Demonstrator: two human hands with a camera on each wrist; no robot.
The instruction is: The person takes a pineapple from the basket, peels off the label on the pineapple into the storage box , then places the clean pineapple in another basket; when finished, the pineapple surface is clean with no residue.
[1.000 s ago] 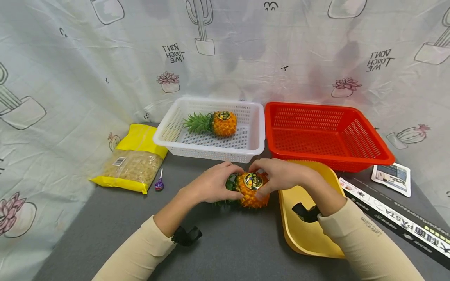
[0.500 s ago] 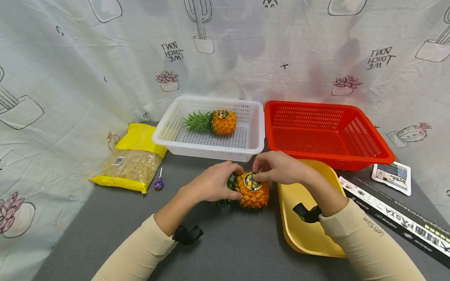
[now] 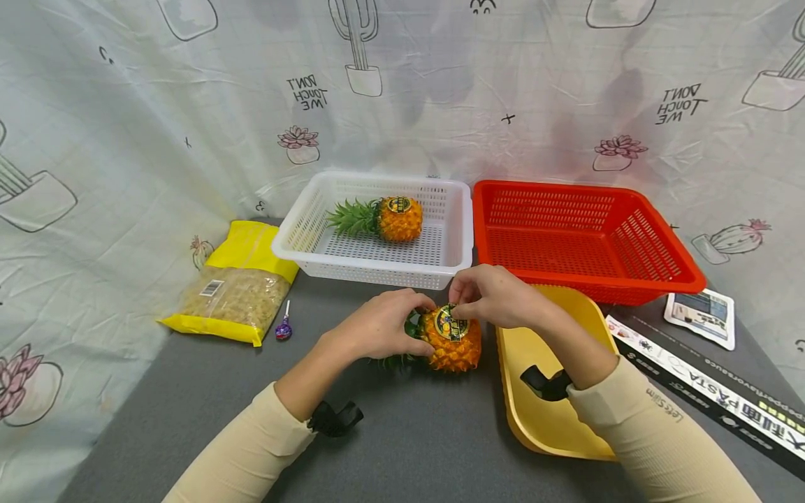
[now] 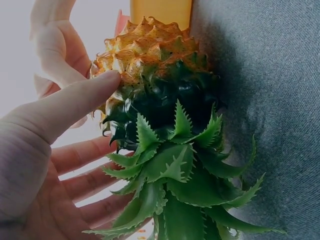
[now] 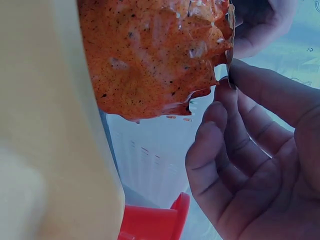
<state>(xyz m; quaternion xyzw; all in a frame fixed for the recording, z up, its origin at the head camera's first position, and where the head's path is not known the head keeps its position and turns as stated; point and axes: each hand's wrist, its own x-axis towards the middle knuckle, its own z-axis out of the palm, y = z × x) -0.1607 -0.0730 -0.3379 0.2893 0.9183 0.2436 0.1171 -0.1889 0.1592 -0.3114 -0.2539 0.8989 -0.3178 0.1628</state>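
Note:
A small glossy orange pineapple (image 3: 460, 353) with green leaves lies on its side on the grey table, crown to the left. My left hand (image 3: 385, 325) holds it near the crown; in the left wrist view the thumb rests on the orange body (image 4: 155, 52) and the fingers pass behind the leaves (image 4: 172, 175). A round black and gold label (image 3: 449, 324) sits on its upper side. With thumb and forefinger, my right hand (image 3: 497, 297) pinches the label's edge, which stands slightly off the fruit in the right wrist view. How far the label is loose cannot be seen.
A white basket (image 3: 371, 268) behind the hands holds another labelled pineapple (image 3: 401, 222). Beside it stands a red basket (image 3: 591, 285), with a yellow tray (image 3: 522, 419) in front. Pasta bag (image 3: 235, 300) and lollipop (image 3: 284, 328) lie left; a long pasta box (image 3: 711, 395) and white packet (image 3: 701, 318) lie right.
My right hand has moved off the pineapple's side, up and slightly left, to pinch the label's edge. The left hand has kept its hold, and the pineapple has stayed in place.

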